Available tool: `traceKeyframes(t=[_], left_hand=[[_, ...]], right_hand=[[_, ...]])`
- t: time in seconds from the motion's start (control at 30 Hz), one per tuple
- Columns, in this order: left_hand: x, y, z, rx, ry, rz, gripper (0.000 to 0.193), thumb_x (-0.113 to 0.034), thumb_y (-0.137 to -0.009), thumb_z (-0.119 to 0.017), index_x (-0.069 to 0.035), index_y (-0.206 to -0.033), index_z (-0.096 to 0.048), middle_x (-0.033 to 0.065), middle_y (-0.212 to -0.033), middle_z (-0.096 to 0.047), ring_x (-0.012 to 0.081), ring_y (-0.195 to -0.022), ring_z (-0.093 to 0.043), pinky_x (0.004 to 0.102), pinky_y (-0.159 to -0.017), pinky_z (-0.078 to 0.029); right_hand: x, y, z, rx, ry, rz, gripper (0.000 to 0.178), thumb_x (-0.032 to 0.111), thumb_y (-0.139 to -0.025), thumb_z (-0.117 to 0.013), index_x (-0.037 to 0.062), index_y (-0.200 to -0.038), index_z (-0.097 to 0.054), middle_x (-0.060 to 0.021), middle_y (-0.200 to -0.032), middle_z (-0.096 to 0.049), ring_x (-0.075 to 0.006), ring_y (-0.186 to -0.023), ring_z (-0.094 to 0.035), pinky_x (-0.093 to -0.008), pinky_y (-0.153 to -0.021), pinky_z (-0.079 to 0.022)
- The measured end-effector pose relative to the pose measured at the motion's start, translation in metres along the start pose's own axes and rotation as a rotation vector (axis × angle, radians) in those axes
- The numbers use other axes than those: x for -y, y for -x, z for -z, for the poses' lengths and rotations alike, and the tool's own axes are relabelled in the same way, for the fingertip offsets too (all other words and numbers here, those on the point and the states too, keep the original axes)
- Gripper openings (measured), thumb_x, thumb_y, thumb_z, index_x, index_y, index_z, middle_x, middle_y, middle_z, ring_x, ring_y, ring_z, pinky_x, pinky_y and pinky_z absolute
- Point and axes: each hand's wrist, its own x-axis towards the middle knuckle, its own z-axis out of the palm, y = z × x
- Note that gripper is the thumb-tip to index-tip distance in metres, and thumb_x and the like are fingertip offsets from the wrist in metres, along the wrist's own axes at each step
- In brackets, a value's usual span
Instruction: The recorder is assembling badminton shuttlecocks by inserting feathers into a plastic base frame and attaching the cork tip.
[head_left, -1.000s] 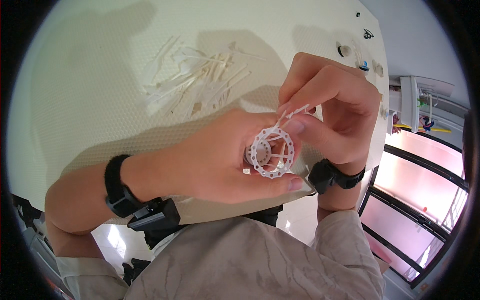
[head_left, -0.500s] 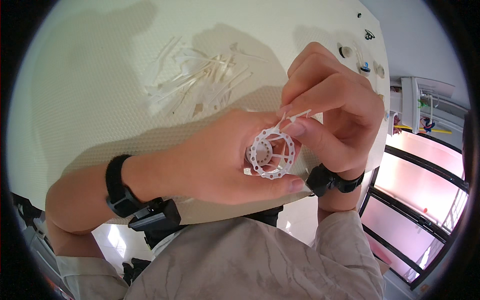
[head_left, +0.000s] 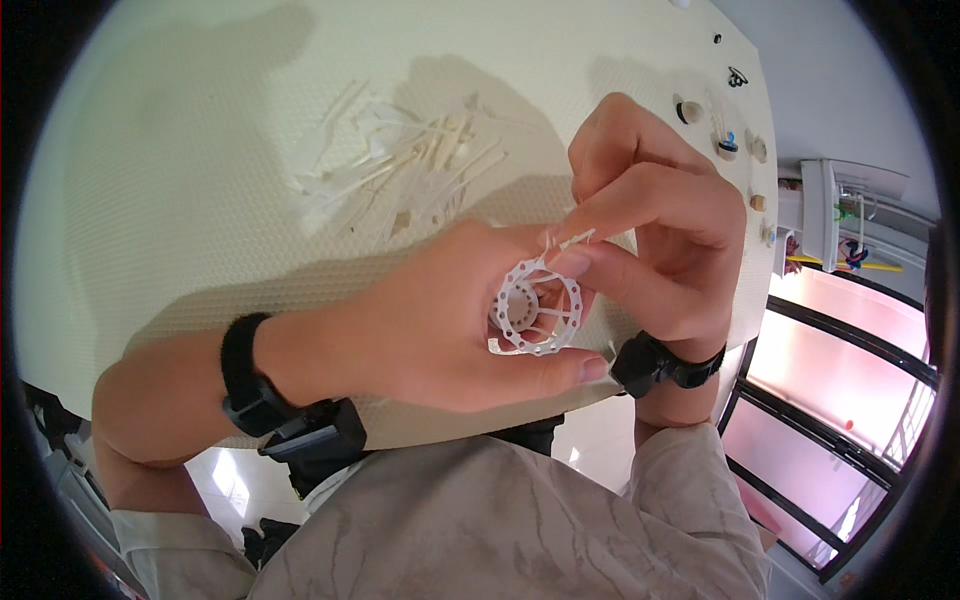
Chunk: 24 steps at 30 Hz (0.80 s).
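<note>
White perforated cage (head_left: 518, 308) gripped by curled left hand (head_left: 430, 325), over near edge of table (head_left: 190, 170). Thin strip (head_left: 577, 239) at its rim pinched by right hand (head_left: 685, 240); seemingly unfinished there. Loose pile of strips (head_left: 412, 160) left.

The table (head_left: 170, 190) gives passage at far left; white strips (head_left: 442, 147) obstruct nearer the right fingers (head_left: 635, 198).

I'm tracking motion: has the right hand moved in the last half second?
Yes: the right hand has shifted slightly left, away from the small tan block.
</note>
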Motion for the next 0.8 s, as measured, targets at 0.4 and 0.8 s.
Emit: traceKeyframes(t=[0.4,0.8], left_hand=[[-0.010,-0.002,0.005,0.025,-0.040,0.058,0.035,-0.021,-0.084,-0.085,-0.005,-0.104,-0.061,-0.0014,-0.086,-0.059,0.0081,-0.076,-0.056,0.0247,-0.064,-0.045],[-0.005,-0.009,0.004,0.187,-0.243,0.030,0.030,-0.024,-0.086,-0.081,-0.005,-0.090,-0.058,0.0049,-0.068,-0.060,0.0179,-0.058,-0.053,0.0304,-0.056,-0.044]], right_hand=[[-0.010,-0.002,-0.001,0.032,-0.052,-0.022,0.011,0.000,-0.071,-0.076,0.0018,-0.080,-0.070,-0.0046,-0.077,-0.052,-0.0196,-0.073,-0.046,-0.0315,-0.065,-0.034],[-0.046,-0.007,0.018,-0.223,0.508,-0.111,0.012,0.009,-0.086,-0.076,0.0054,-0.098,-0.074,-0.0029,-0.093,-0.065,-0.0127,-0.072,-0.054,-0.0257,-0.065,-0.044]])
